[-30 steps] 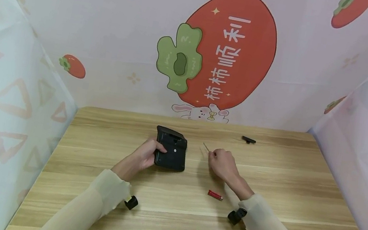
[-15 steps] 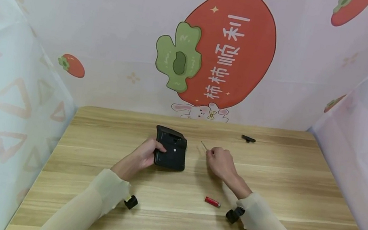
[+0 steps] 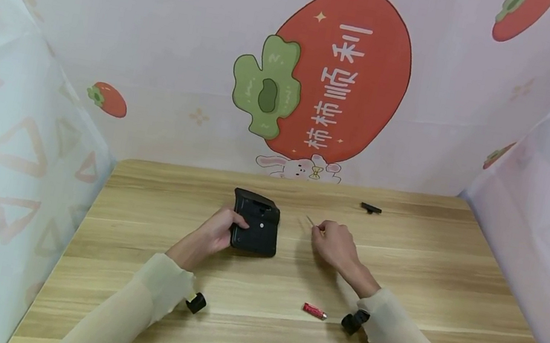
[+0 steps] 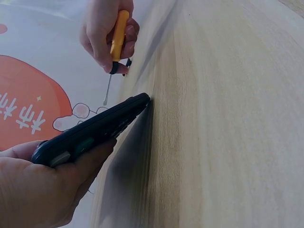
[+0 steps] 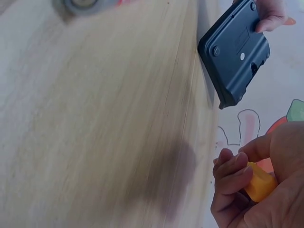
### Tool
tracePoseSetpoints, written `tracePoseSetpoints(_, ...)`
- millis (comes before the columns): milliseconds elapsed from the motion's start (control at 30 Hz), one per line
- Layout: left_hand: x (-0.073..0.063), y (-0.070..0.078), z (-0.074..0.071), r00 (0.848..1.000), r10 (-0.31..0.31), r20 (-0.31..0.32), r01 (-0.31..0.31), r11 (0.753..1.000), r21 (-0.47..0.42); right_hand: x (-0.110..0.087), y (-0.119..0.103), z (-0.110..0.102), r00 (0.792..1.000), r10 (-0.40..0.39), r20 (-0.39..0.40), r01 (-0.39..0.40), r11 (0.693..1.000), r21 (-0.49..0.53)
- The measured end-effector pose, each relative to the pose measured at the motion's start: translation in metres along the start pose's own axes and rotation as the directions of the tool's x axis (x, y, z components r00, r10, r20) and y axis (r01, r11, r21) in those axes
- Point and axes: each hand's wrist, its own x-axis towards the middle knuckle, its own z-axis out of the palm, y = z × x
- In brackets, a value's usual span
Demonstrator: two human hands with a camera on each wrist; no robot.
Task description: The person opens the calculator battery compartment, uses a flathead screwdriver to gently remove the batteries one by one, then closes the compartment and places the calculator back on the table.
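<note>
My left hand [image 3: 213, 230] grips a black calculator [image 3: 257, 236] by its left edge, thumb on the underside, which faces up and shows an open battery compartment. In the left wrist view, keys show on the calculator's [image 4: 90, 133] lower face. To its right, my right hand [image 3: 335, 244] holds a screwdriver [image 4: 119, 38] with a yellow handle, its thin metal shaft pointing at the calculator but apart from it. The right wrist view shows the handle's end [image 5: 260, 183] inside the curled fingers. A red battery [image 3: 314, 311] lies on the table, nearer my body than both hands.
A small black cover [image 3: 371, 208] lies at the back right of the wooden table [image 3: 146, 308]. Behind the table stands a white printed backdrop [image 3: 190, 58], with sheets at both sides.
The battery has rolled across the table towards my body. My right hand shifts slightly left and back with the screwdriver. The left hand and calculator stay nearly still.
</note>
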Motion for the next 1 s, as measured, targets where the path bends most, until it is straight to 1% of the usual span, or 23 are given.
tracePoseSetpoints(200,-0.003,0.001,0.001,1.000,0.002,0.003,-0.002,1.000,-0.002,0.000,0.006,-0.005,1.000,-0.007,-0.020,0.006,1.000,-0.029)
tracePoseSetpoints(367,-0.003,0.001,0.001,1.000,-0.001,0.000,0.001,1.000,-0.006,0.000,0.012,-0.009,1.000,-0.005,-0.016,0.005,0.999,-0.041)
tracePoseSetpoints(567,-0.003,0.002,0.002,1.000,0.004,-0.002,-0.004,1.000,-0.003,0.002,0.021,-0.014,1.000,0.007,-0.017,-0.008,0.997,-0.079)
tracePoseSetpoints(967,-0.005,0.001,0.002,1.000,0.000,-0.004,0.000,1.000,-0.031,0.001,0.034,-0.032,0.999,0.014,-0.038,-0.019,0.992,-0.127)
tracePoseSetpoints(1000,-0.005,0.001,0.002,1.000,0.003,0.003,-0.003,0.999,-0.032,0.000,0.036,-0.033,0.999,0.013,-0.040,-0.018,0.991,-0.131)
